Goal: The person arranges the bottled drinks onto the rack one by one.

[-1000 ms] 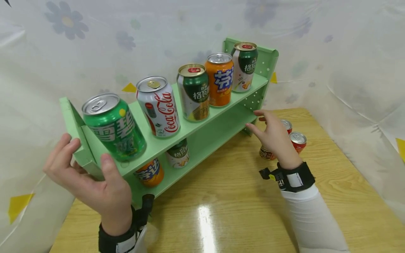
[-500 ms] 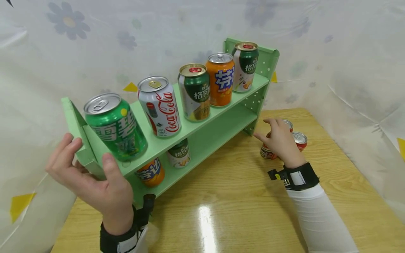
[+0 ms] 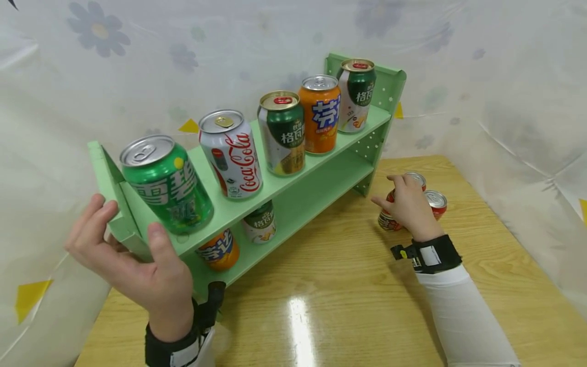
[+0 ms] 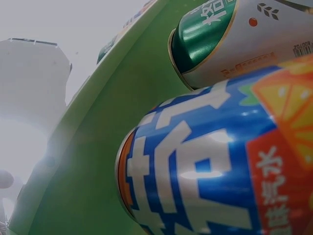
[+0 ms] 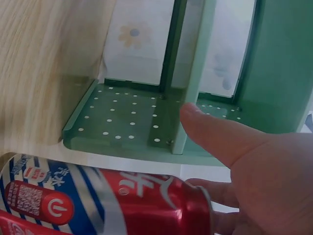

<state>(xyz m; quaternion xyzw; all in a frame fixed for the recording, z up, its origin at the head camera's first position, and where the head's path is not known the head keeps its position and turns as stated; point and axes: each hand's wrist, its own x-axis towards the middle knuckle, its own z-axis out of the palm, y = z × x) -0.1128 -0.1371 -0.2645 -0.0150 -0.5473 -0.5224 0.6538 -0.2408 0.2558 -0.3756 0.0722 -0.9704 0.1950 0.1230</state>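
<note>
A green two-tier rack [image 3: 312, 191] stands slanted on the table. My left hand [image 3: 133, 270] rests at its left end, thumb extended by the front edge and fingers loosely bent outside the side panel. Closest to it is a green can [image 3: 167, 186] on the top board. My right hand [image 3: 410, 209] is over a small group of red cans right of the rack, partly hiding them. In the right wrist view, a red can with blue stripes [image 5: 146, 198] lies below the extended thumb [image 5: 220, 137], which stands apart from it; some fingers are behind its end.
Along the top board stand a white Coca-Cola can [image 3: 231, 155], green-and-white cans [image 3: 282, 135] and an orange can [image 3: 319, 117]. The lower board bears another orange can [image 3: 220, 251] and a green-and-white can [image 3: 260, 224]. A patterned curtain [image 3: 481, 102] closes off the back.
My right hand has moved right, away from the rack's right end, to the red cans, and has nearly stopped there. My left hand and the rack stay in place.
</note>
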